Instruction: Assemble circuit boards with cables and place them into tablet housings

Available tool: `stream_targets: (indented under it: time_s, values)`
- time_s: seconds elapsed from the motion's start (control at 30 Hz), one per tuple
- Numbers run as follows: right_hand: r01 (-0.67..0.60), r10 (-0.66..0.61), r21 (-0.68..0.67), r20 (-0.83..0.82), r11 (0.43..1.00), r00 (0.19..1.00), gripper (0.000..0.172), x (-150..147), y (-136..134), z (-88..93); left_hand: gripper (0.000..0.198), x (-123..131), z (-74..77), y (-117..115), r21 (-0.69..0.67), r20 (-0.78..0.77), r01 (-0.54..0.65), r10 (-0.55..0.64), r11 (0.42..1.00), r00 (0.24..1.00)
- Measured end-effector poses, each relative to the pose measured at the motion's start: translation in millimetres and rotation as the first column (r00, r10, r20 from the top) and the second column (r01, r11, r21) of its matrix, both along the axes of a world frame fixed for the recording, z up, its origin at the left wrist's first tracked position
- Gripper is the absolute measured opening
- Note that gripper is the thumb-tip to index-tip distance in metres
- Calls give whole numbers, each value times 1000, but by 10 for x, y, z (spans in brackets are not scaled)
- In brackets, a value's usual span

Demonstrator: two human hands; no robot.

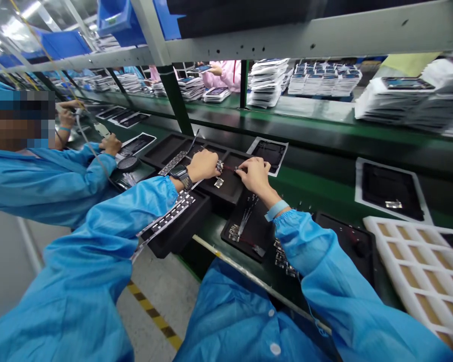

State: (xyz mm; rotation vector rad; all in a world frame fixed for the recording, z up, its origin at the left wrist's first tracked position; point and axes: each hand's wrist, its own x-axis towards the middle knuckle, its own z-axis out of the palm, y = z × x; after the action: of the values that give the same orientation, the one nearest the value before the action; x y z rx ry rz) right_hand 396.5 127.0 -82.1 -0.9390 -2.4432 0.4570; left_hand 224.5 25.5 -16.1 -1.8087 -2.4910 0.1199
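Note:
My left hand (204,165), with a watch on its wrist, is closed on a bunch of small metallic electronic parts (220,165). Thin dark red wires (229,169) stretch from that bunch to my right hand (255,173), whose fingertips pinch their other end. Both hands are over a black divided tray (226,193). One small silvery circuit piece (219,182) lies in the tray beneath my left hand. Beside that hand rests a strip of small boards (172,163). Below my right hand, a black flat tray (232,247) holds more wired small parts (234,232).
A sheet of labels or stickers (169,213) lies at the front left. Dark panels on white sheets (394,191) lie along the bench. At right stands a white compartment tray (407,246). A co-worker in blue (41,176) works close by at left. Shelf beams (305,37) cross overhead.

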Motion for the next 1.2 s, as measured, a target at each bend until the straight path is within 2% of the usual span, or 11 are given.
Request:
stream_targets:
  time_s: [0.13, 0.43, 0.57, 0.77, 0.87, 1.07, 1.2]
  values:
    - [25, -27, -43, -60, 999, 998, 0, -6, -10, 30, 28, 19, -41, 1, 33, 59, -45, 43, 998, 997]
    - [6, -14, -100, -86, 995, 996, 10, 13, 4, 42, 19, 57, 51, -58, 13, 59, -124, 123, 992, 991]
    - [-11, 7, -68, -61, 998, 998, 8, 17, 18, 55, 13, 105, 45, -68, 17, 27, -92, 92, 996, 995]
    - [-41, 39, 42, 57, 998, 998, 27, 18, 48, 58, 31, 220, 2, -69, 2, -11, -77, 77, 997, 997]
    - [-63, 58, 53, 101, 997, 993, 33, 17, 53, 57, 31, 228, -9, -71, 8, -27, -81, 82, 997, 996]
    - [-86, 80, 53, 120, 995, 990, 25, 21, 55, 58, 24, 187, -20, -76, 36, -25, -96, 97, 995, 995]
    - [-115, 104, 86, 128, 990, 986, 26, 20, 49, 57, 21, 168, -13, -113, 74, -32, -72, 74, 995, 997]
